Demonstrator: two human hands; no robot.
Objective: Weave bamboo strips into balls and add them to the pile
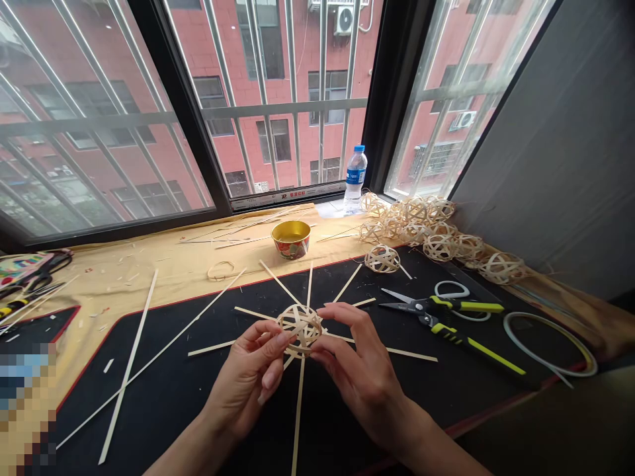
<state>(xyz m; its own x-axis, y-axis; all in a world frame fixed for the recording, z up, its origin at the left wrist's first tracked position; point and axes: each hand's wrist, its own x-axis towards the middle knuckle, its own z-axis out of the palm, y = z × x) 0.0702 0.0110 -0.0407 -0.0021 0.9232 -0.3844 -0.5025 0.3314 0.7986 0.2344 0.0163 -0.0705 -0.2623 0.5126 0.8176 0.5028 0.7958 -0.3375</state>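
Observation:
Between my two hands is a small woven bamboo ball (300, 325), with long flat strips fanning out around it over the black mat. My left hand (255, 363) pinches its left side between thumb and fingers. On the right side, my right hand (354, 357) grips it with bent fingers above and the thumb below. One pale strip (298, 416) runs from beneath the ball toward me, and another strip (411, 354) reaches right. Whether these strips are woven into the ball or lie under it, I cannot tell.
Scissors (401, 303) and yellow-green handled cutters (476, 347) lie right, beside a coiled strip (550, 314). Several woven balls (421, 221) are heaped at the back right, near a water bottle (354, 178). A gold-lined bowl (290, 241) stands behind the mat. Loose strips (131, 363) lie left.

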